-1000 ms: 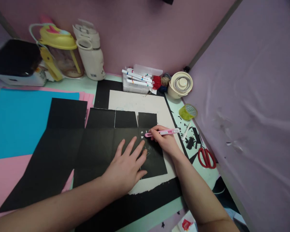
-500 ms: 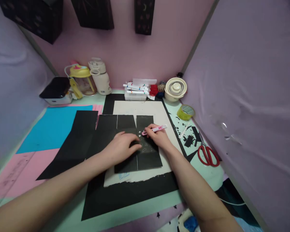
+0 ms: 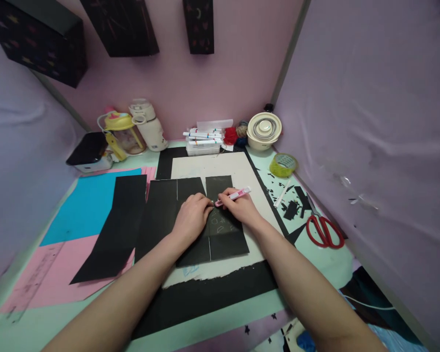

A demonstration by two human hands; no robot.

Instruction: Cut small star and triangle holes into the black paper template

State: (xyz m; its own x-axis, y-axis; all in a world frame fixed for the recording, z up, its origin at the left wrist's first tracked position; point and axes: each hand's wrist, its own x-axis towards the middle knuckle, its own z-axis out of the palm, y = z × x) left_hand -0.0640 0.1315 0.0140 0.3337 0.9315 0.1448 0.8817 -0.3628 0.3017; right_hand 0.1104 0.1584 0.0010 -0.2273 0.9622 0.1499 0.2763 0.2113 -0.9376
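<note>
A pink and white craft knife (image 3: 238,193) is gripped in my right hand (image 3: 239,207), its tip down at the black paper (image 3: 225,247). My left hand (image 3: 192,214) rests on that same paper, fingers curled and drawn together close beside the knife tip; what they pinch, if anything, is hidden. Small outlined shapes, one like a star, are drawn on the paper below my right hand. The paper has slits and fold lines, and it lies over a white board (image 3: 220,164) on a larger black sheet (image 3: 209,298).
Red-handled scissors (image 3: 324,231), black paper scraps (image 3: 291,210) and a tape roll (image 3: 283,165) lie to the right. Markers (image 3: 205,137), a white bottle (image 3: 149,126) and a cream bowl (image 3: 264,131) stand behind. Blue paper (image 3: 84,200) and a ruler (image 3: 40,278) lie left.
My left hand's fingers have drawn in from a wider spread to the knife tip. My right hand keeps its grip on the craft knife. The camera view has shifted a little.
</note>
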